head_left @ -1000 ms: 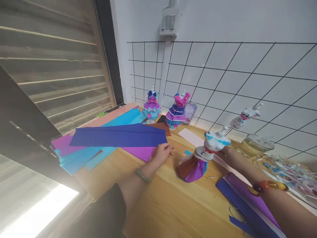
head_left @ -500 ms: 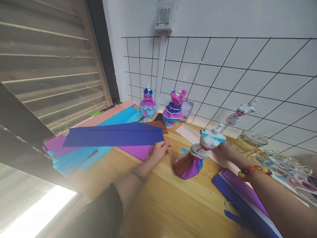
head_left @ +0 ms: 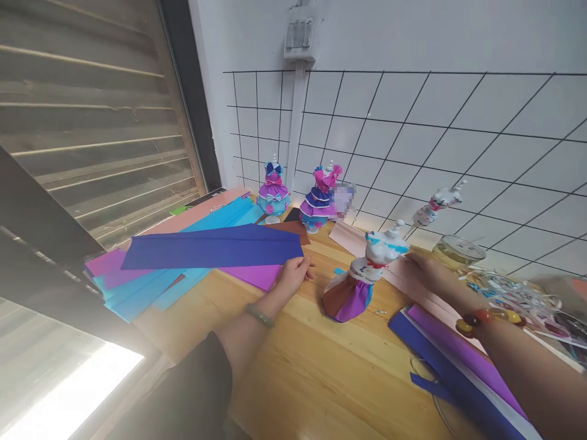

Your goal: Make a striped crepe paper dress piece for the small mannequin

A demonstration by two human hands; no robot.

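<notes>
My left hand (head_left: 295, 275) pinches the near right corner of a long dark blue sheet (head_left: 215, 247), which lies over purple and light blue sheets (head_left: 151, 290). Just right of centre stands a small white dress-form figure (head_left: 385, 250) with a brown, purple and blue skirt (head_left: 348, 299). Beyond its right side is my right hand (head_left: 426, 273), over a pale pink sheet (head_left: 410, 287). Its fingertips are partly hidden, and I cannot tell what they hold.
Two dressed figures, one with bows (head_left: 274, 189) and one with ruffles (head_left: 318, 198), stand by the wall grid (head_left: 383, 110). At right are a bare dress form (head_left: 435, 205), a clear round container (head_left: 458, 250), tangled ribbons (head_left: 518, 299) and folded blue and purple sheets (head_left: 440, 348).
The view has shifted slightly. My right hand has moved a little to the right, away from the white figure. My left hand still pinches the blue sheet.
</notes>
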